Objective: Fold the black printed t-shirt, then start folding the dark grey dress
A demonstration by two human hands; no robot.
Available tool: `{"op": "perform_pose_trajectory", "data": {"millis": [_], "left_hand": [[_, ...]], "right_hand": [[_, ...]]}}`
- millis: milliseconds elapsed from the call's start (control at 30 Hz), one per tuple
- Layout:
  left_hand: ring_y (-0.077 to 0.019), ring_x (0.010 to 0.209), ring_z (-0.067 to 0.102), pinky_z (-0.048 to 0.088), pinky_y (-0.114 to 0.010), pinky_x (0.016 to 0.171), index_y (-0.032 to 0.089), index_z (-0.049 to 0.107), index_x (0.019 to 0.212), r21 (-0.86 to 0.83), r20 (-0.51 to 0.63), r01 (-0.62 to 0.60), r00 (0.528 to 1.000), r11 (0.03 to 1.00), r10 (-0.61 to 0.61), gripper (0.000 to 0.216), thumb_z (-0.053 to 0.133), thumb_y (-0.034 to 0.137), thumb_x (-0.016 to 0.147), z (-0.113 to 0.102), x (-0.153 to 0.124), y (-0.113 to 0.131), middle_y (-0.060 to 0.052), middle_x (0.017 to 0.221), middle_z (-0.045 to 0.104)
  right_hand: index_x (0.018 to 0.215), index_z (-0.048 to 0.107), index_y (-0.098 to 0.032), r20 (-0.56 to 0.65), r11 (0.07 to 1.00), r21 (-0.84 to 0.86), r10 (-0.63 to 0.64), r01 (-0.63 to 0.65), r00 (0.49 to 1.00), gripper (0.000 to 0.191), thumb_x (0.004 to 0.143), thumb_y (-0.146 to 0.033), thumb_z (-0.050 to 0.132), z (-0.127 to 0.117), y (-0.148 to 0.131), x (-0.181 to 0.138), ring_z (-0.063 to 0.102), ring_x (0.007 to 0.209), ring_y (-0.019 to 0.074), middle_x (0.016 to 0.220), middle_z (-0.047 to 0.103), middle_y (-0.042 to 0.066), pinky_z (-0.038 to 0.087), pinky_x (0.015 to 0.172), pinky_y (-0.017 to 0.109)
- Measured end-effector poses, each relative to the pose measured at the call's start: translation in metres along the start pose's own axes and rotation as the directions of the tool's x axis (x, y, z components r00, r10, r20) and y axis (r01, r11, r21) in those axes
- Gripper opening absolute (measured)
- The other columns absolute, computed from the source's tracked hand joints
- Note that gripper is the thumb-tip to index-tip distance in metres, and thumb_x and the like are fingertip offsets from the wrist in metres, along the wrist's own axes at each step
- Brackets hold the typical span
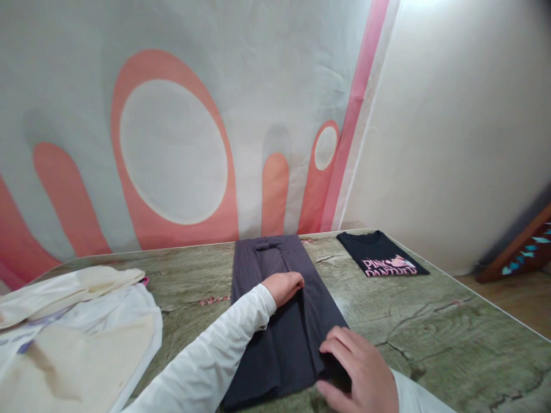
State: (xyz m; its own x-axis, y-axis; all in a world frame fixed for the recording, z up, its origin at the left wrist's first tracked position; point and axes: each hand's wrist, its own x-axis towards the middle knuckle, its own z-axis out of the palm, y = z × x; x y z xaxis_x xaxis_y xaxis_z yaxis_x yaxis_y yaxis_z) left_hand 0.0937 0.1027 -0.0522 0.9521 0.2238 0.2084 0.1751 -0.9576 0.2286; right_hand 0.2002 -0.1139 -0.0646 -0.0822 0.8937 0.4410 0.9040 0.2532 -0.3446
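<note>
A dark grey-purple garment lies folded into a long strip on the table, with a small knot or tie near its far end. Whether it is trousers or another piece, I cannot tell. My left hand reaches over its middle, fingers pinched on a raised fold of the cloth. At the garment's near right corner is my right hand, its fingers touching or just over the edge and its thumb held apart from them.
A folded black T-shirt with pink lettering sits at the table's back right. White and cream clothes are heaped at the left. The wood-patterned table meets a wall with a pink and grey printed sheet.
</note>
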Motion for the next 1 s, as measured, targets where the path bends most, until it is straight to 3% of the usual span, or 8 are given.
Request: {"op": "perform_pose_trajectory", "data": {"millis": [233,433,633,833,1000], "left_hand": [[-0.0119,0.081,0.055,0.043,-0.022,0.073,0.018,0.049,0.088,-0.006,-0.033,-0.018,0.999,1.000,0.017,0.012,0.038,0.016,0.085,0.000,0.000,0.000,-0.002,0.090,0.056],[-0.0118,0.082,0.055,0.044,-0.021,0.073,0.018,0.050,0.089,0.010,-0.061,-0.047,0.997,0.999,0.048,0.014,0.037,0.017,0.085,0.000,-0.002,0.001,-0.003,0.092,0.055],[-0.0116,0.085,0.056,0.045,-0.021,0.074,0.021,0.053,0.099,0.059,-0.053,-0.060,0.997,0.996,0.063,0.024,0.038,0.012,0.082,0.003,-0.002,-0.002,-0.004,0.100,0.053],[-0.0119,0.083,0.056,0.045,-0.022,0.073,0.021,0.055,0.093,0.080,-0.067,-0.028,0.997,0.996,0.034,0.021,0.038,0.014,0.082,0.002,-0.003,-0.001,-0.003,0.099,0.053],[-0.0117,0.086,0.054,0.044,-0.022,0.077,0.018,0.053,0.091,-0.058,-0.119,-0.035,0.993,0.998,0.028,0.022,0.040,0.008,0.077,0.001,-0.002,0.005,-0.004,0.097,0.053]], "right_hand": [[0.074,0.055,-0.020,-0.076,0.995,-0.094,0.037,-0.044,0.996,0.007,0.067,-0.019,0.053,0.008,-0.004,0.000,0.048,0.067,0.0175,0.073,0.053,0.004,0.035,0.061,0.030],[0.068,0.053,-0.019,-0.112,0.984,-0.159,0.069,-0.086,0.991,0.021,0.060,-0.038,0.061,0.012,-0.007,0.004,0.046,0.066,0.0184,0.069,0.052,0.004,0.032,0.059,0.030],[0.064,0.050,-0.020,-0.145,0.975,-0.185,0.098,-0.125,0.985,0.006,0.059,-0.017,0.051,0.018,-0.005,0.004,0.046,0.065,0.0171,0.068,0.052,0.002,0.031,0.059,0.030],[0.072,0.049,-0.021,-0.095,0.986,-0.132,0.088,-0.100,0.992,0.009,0.066,-0.014,0.047,-0.008,0.002,0.000,0.052,0.063,0.0159,0.071,0.055,0.003,0.037,0.058,0.027],[0.083,0.047,-0.021,-0.187,0.985,-0.101,0.118,-0.138,0.975,0.010,0.074,-0.017,0.044,-0.033,0.018,-0.003,0.054,0.054,0.0132,0.075,0.058,0.003,0.040,0.051,0.024]]}}
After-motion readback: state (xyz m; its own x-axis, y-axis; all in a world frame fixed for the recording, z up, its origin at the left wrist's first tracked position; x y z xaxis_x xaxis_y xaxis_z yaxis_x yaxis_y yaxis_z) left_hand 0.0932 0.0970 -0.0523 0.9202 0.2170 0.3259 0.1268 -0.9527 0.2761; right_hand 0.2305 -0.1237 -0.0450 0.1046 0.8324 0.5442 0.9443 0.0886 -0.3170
